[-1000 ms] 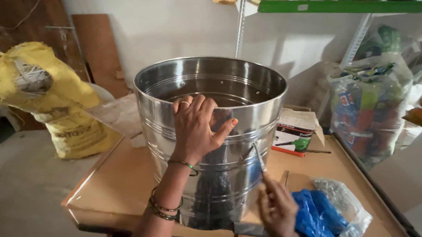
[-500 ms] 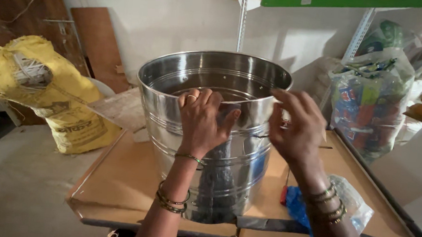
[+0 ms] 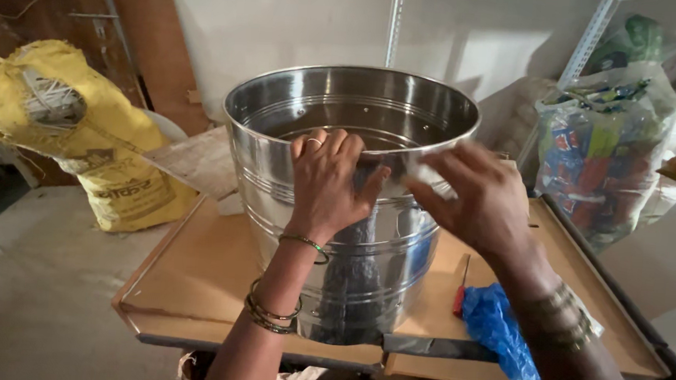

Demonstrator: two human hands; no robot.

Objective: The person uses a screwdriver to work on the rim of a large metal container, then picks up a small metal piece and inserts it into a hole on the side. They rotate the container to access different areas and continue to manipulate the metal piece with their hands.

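Currently the work in hand looks like steadying and dressing the wall of the large shiny steel drum with ribbed sides (image 3: 352, 214), which stands upright near the middle of the flat brown cardboard-topped table (image 3: 194, 283); the left hand (image 3: 327, 182) lies flat against the drum's near wall just under the rim, fingers spread and pressing, closed on nothing; the right hand (image 3: 472, 197) hovers just beside it at the same height, fingers loosely spread, and something small and pale shows at its fingertips against the metal, though motion blur makes it impossible to tell whether the hand pinches it or only touches it; by my judgement the next move calls for the left palm to keep the drum from turning while the right works carefully on that one spot of the curved wall. As for containers: the drum is open at the top and, as far as its inside shows, empty; a lumpy yellow woven sack (image 3: 71, 137) sits left of the table, its torn mouth showing pale fibres; a clear plastic bag stuffed with colourful packets (image 3: 603, 142) stands to the right; a crumpled blue plastic bag (image 3: 500, 329) lies on the table near the right wrist, touching a small red-handled tool (image 3: 460, 297); what the blue one holds cannot be told.
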